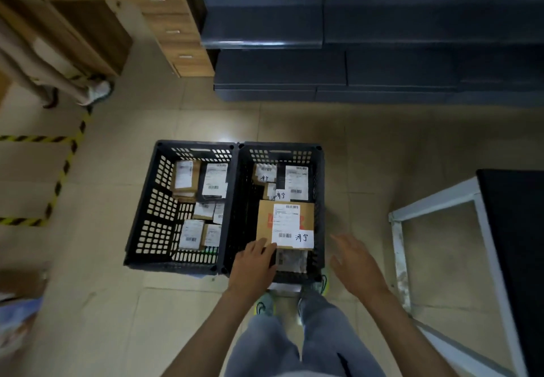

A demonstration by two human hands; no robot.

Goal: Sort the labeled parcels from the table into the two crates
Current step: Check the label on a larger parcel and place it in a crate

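- Left crate [141, 200] and right crate [279, 144]: two black perforated crates, sitting side by side and touching on the tiled floor [368, 156].
- Small labeled parcels [191, 234]: lying across the bottom of the left crate; more are lying at the far end of the right crate.
- Large cardboard parcel [266, 220]: lying label-up in the near half of the right crate, over a pale bagged parcel [291, 259].
- Left hand [253, 264]: reaching over the right crate's near rim, fingers lying on the large cardboard parcel's near-left corner; thumb hidden, so I cannot tell whether the grip is closing on it.
- Right hand [356, 262]: hovering just right of the right crate, grip spread wide, holding nothing.
- Tabletop [515, 244]: dark, on a white frame, standing at the right edge.
- Hazard tape [59, 182]: running along the floor at left.
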